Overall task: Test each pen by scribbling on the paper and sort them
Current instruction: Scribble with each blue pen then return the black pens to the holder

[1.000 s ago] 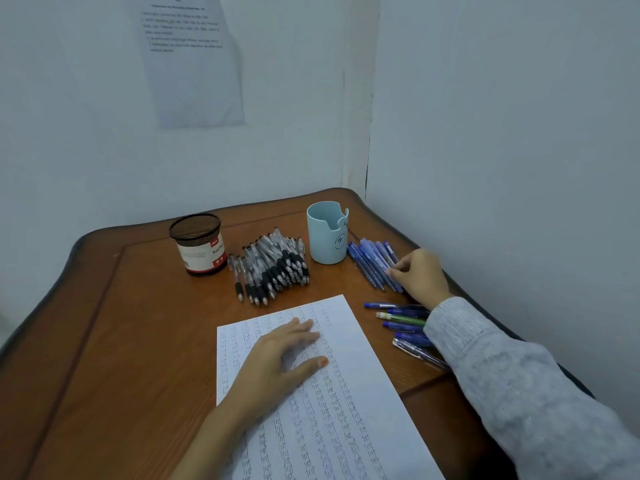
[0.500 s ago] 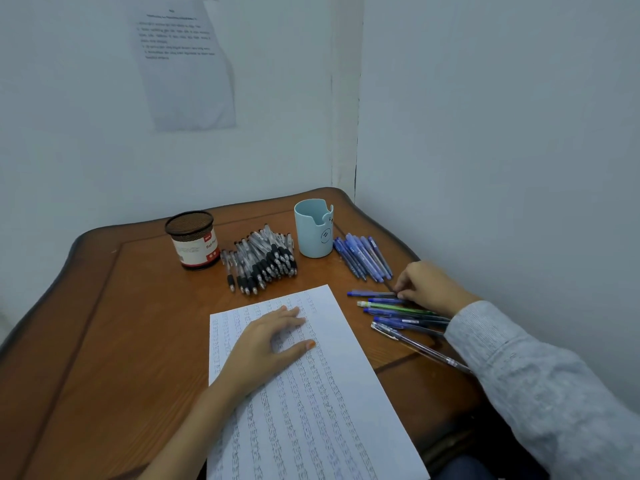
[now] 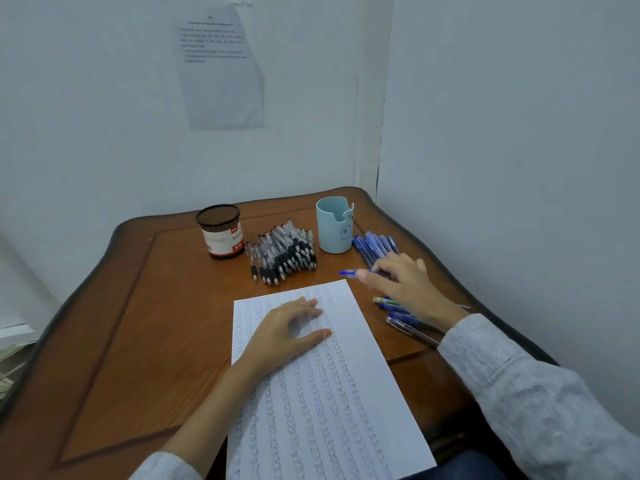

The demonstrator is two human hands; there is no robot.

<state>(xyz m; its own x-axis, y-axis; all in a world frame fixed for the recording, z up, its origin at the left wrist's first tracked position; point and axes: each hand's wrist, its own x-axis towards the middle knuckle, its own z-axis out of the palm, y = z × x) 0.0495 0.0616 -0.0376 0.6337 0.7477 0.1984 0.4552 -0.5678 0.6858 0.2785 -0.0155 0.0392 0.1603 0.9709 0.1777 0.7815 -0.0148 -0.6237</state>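
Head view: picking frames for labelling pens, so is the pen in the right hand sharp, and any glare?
Head view: the blue pen in the right hand is slightly motion-blurred; head view: the left hand and paper are sharp; head view: light is soft and dim, no glare.

Wooden table: paper, pens, blue cup.
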